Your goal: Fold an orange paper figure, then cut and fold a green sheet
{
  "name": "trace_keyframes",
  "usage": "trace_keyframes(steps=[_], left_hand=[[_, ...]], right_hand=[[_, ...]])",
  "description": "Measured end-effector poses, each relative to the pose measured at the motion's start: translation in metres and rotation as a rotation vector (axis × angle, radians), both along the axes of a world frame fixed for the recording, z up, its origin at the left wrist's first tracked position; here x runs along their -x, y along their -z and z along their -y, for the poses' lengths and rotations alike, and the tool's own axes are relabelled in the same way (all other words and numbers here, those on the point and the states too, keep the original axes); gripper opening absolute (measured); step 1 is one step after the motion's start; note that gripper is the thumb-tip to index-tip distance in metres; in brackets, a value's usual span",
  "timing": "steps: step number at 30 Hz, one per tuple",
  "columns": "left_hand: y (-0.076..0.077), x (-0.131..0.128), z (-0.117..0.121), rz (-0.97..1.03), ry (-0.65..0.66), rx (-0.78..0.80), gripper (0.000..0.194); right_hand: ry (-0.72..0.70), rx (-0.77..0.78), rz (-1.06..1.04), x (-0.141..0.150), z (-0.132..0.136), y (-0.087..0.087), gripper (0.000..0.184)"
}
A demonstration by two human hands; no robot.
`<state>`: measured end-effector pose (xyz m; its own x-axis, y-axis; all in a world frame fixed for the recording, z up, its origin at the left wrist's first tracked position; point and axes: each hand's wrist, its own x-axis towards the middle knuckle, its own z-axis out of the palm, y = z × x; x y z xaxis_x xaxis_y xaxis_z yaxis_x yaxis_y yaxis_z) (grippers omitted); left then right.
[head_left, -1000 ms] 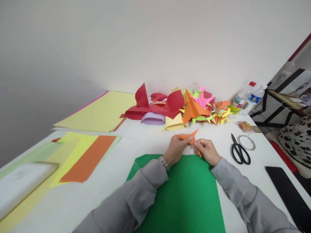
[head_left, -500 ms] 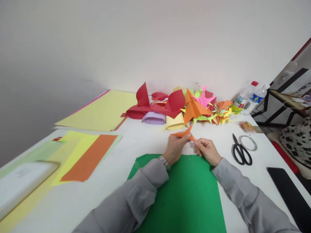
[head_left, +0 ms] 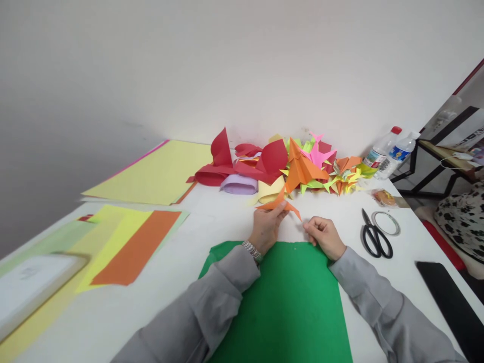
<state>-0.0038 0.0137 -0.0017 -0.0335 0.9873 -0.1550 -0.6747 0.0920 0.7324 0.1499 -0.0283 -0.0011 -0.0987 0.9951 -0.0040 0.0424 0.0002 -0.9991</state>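
My left hand [head_left: 265,225], wearing a metal watch, is closed on an orange origami bird [head_left: 273,203], pinching its middle between thumb and fingers. One pointed end of the bird sticks out to the right. Just beyond that point is my right hand [head_left: 321,236], its fingers curled and thumb pressed to the index finger, apart from the bird with nothing visible in it. Below both hands lies a large green sheet [head_left: 291,302]. Behind them is a heap of folded paper shapes, among them a large orange one [head_left: 302,166] and a pink one [head_left: 319,155].
Red curled paper pieces [head_left: 215,166] stand by the wall. Coloured sheets [head_left: 138,247], a white box [head_left: 36,290] and a pale yellow board [head_left: 151,171] lie left. Scissors [head_left: 376,239], a tape roll [head_left: 385,223], bottles [head_left: 397,154] and a black flat object [head_left: 449,302] are right.
My right hand has let go of the bird's pointed end. My left hand has shifted slightly left with the bird, opening a small gap between the bird and my right hand.
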Motion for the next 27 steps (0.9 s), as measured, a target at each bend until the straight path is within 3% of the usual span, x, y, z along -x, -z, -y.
trace_keyframes(steps=[5,11,21,27], left_hand=[[0.000,0.000,0.001,0.002,0.036,-0.030,0.025],[-0.003,-0.004,0.007,-0.021,0.069,-0.051,0.022],[-0.001,-0.006,0.011,-0.139,0.163,-0.061,0.022],[-0.001,-0.005,0.008,-0.015,0.183,-0.033,0.022]], right_hand=[[0.100,0.031,-0.143,-0.002,-0.003,0.005,0.044],[-0.015,0.065,-0.041,0.001,-0.001,0.000,0.046],[-0.023,0.004,0.026,0.002,0.001,-0.001,0.047],[0.067,-0.019,-0.067,0.002,0.003,-0.001,0.038]])
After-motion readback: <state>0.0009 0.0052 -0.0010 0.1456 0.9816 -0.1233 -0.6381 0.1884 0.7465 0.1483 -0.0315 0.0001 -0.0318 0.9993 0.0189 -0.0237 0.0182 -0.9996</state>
